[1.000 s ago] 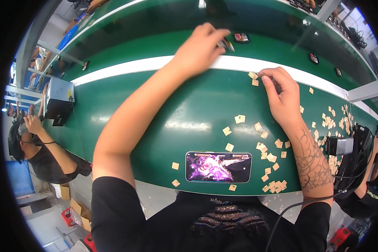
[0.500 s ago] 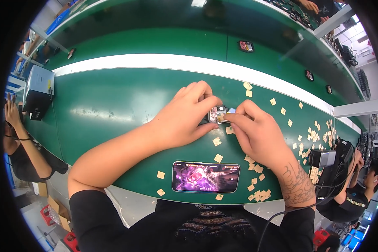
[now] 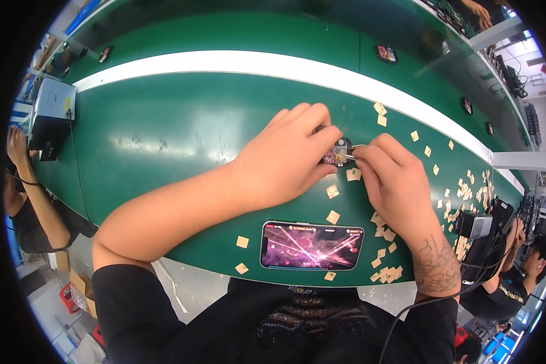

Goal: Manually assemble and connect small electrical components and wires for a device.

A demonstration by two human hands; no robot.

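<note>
A small dark electronic device (image 3: pixel 340 151) with its inner parts exposed lies over the green table. My left hand (image 3: pixel 288 155) closes on its left side between thumb and fingers. At its right edge, my right hand (image 3: pixel 391 173) pinches thin metal tweezers (image 3: pixel 349 157), whose tips reach onto the device's inner parts. The tweezers' rear part is mostly hidden by my fingers. Just below the device lies a small cream square piece (image 3: pixel 353 175), and another cream square (image 3: pixel 332 192) sits nearer to me.
A phone (image 3: pixel 311 246) playing a video lies near the table's front edge. Many cream squares (image 3: pixel 387 274) are scattered at right. A white rail (image 3: pixel 224 62) crosses behind; another device (image 3: pixel 386 53) lies beyond it. A box-shaped unit (image 3: pixel 53 118) stands left. Co-workers sit on both sides.
The head view has shifted, so the table scene sits slightly higher and farther right. My right fingers have drawn back a little from the device, and the tweezers' tips now show. The phone picture has changed.
</note>
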